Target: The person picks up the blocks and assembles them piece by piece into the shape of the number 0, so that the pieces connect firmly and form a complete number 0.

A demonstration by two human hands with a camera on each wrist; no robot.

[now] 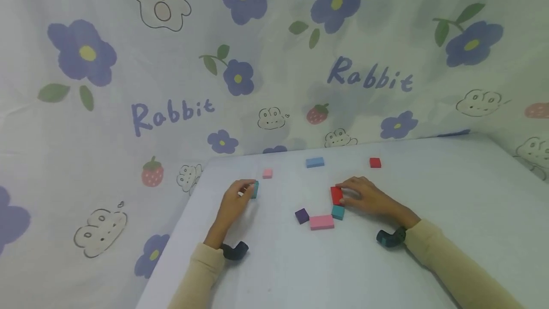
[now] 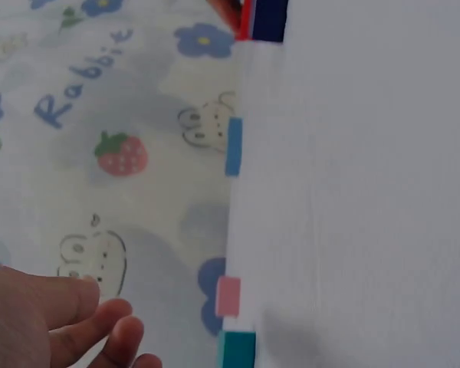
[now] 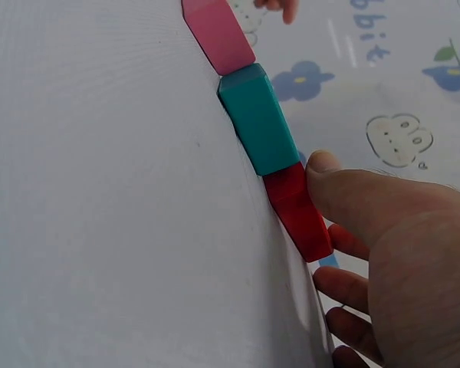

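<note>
My right hand [image 1: 366, 197] pinches a red block [image 1: 336, 195] between thumb and index finger; in the right wrist view the thumb of the hand [image 3: 414, 253] lies against the red block [image 3: 300, 215]. One end of that block meets a teal block [image 1: 338, 212], which adjoins a pink block [image 1: 321, 222]. A purple block [image 1: 302, 216] sits at the pink one's left. My left hand [image 1: 236, 201] is beside another teal block [image 1: 256, 190], fingers loosely bent. In the left wrist view a gap shows between the hand [image 2: 54, 322] and the teal block [image 2: 238, 349].
Behind the hands on the white table [image 1: 291, 271] lie a small pink block [image 1: 268, 173], a blue block [image 1: 315, 162] and a small red block [image 1: 375, 162]. A patterned curtain [image 1: 171, 61] hangs along the table's back and left edges.
</note>
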